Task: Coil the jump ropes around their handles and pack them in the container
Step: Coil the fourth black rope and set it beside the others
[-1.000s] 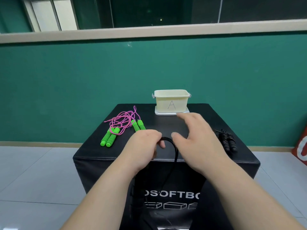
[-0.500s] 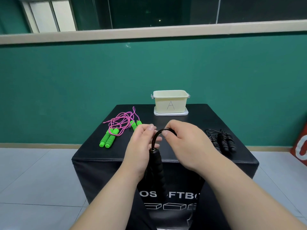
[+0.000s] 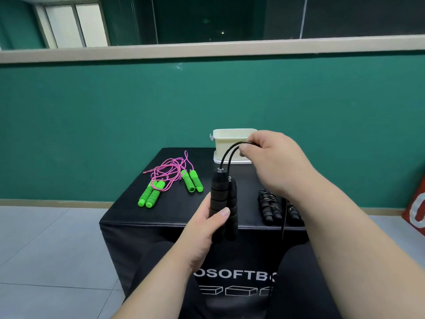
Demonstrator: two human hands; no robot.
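The left hand [image 3: 204, 229] is closed around two black handles [image 3: 222, 201], holding them upright and side by side above the front edge of the worktop [image 3: 161, 215]. Its thumb [image 3: 222, 213] lies across the front of the nearer handle, and the fingers wrap round behind, out of sight.

The right hand [image 3: 273, 164] is raised higher and further back, in front of the container [image 3: 230, 137]. It pinches the black cord [image 3: 225, 156] between the thumb tip [image 3: 245, 149] and curled fingers. Two strands of cord rise from the handle tops and arc over to that pinch. Another strand [image 3: 284, 217] hangs straight down under the right forearm, past the front of the worktop. The hands are apart, joined only by the cord.

The cream container stands at the back of the worktop on a white lid [image 3: 226, 161]; its right side is hidden by the right hand, and what is inside cannot be seen.

On the left of the worktop lies a loose pink rope [image 3: 171, 168] with green handles, one pair [image 3: 149, 198] toward the front and another [image 3: 193, 181] nearer the middle. On the right, partly behind the right forearm, a coiled black rope [image 3: 271, 207] rests on the worktop.
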